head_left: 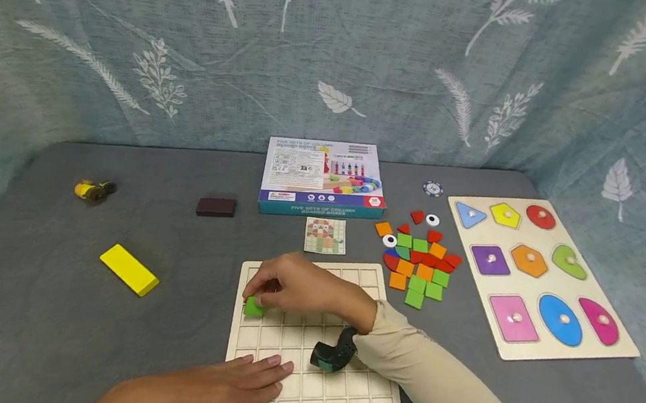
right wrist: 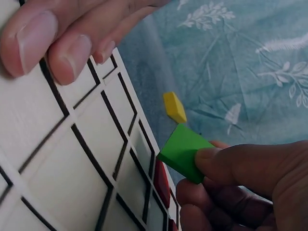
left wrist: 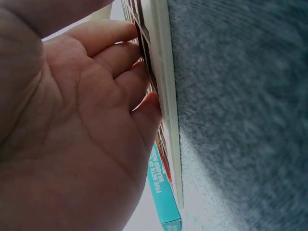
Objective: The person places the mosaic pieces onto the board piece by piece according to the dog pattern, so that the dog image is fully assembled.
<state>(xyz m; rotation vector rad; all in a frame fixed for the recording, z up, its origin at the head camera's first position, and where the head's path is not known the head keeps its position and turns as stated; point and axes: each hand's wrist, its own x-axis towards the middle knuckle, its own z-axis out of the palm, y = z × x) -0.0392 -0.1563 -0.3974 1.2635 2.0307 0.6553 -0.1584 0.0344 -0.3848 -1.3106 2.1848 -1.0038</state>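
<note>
- The right hand (head_left: 300, 285) pinches a green square tile (head_left: 253, 306) between thumb and fingers; the tile is tilted, at the far left part of the wooden grid board (head_left: 312, 385), just beside its left edge; whether tile and board touch, one cannot tell.
- The left hand (head_left: 228, 385) rests across the board's near left edge, fingers extended and slightly apart.
- Grey tabletop (head_left: 14, 298) stretches between the board's left edge and the yellow block (head_left: 129, 270), well apart; on the right, a narrower strip parts the board from the knobbed shape puzzle (head_left: 500, 284), with loose coloured tiles (head_left: 417, 284) at its far end.
- Just past the board's far edge lies the pattern card (head_left: 325, 236); farther still, the beaded-boxes carton (head_left: 322, 205).
- A red piece (right wrist: 162, 185) is partly hidden behind the green tile in the right wrist view, its outline hard to make out; the right hand and forearm cover several grid cells; the left forearm is cut off at the head view's bottom border.
</note>
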